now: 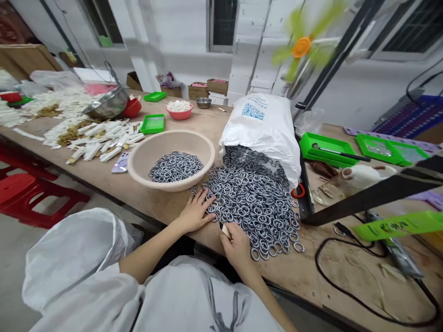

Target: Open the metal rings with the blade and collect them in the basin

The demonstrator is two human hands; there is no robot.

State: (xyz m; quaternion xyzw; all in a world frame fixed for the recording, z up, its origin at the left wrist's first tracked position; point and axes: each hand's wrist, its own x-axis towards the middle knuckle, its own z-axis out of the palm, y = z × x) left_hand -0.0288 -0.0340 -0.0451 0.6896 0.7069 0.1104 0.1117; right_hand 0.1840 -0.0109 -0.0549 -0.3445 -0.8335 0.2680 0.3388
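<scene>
A heap of grey metal-looking rings (256, 198) spreads over the table, spilling from the mouth of a white sack (266, 120). My left hand (198, 211) lies flat at the heap's left edge, fingers spread and touching some rings. Close beside it, my right hand (237, 246) is closed around a small tool with a pale handle and dark tip (224, 229), most of it hidden by my fingers. Beyond my left hand stands a wide beige basin (138, 159) with many similar rings (176, 167) in it.
White strips (107, 140) cover the left of the table, near a tilted metal bowl (107, 103) and green trays (152, 123). A spinning fan (301, 47), a dark slanted bar (377, 191), a black cable (320, 269) and a power strip (398, 258) are at right. A red stool (34, 198) stands left.
</scene>
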